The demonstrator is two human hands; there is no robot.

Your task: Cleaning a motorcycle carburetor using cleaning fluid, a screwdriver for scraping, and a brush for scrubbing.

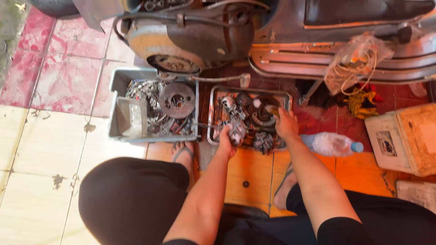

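You are crouched over a tiled floor (54,149) with both arms reaching down into a shallow metal tray (213,113) full of greasy engine parts. Your left hand (225,140) sits at the near edge of that tray, fingers curled around a small grey metal part (237,131); the grip looks closed on it, though the fingers hide how much of the part is held. Your right hand (286,124) is further in on the tray's right side, fingertips pinched on a small pale piece (271,109) just beside a dark round component (263,119); what that piece is cannot be made out. A dark clump of parts (263,142) lies in the tray between your two wrists. Left of the tray, and touching its side or very nearly, stands a grey plastic bin (119,81) holding chain, loose hardware and a round rusty disc (177,100) lying flat on top. Beyond both containers is the underside of a scooter (281,27), with its round engine casing (159,41) just above the bin. To your right a clear plastic bottle (334,144) with a blue cap lies on its side on the floor, and a worn whitish box (404,136) stands near it. Your sandalled foot (183,152) rests just below the bin.
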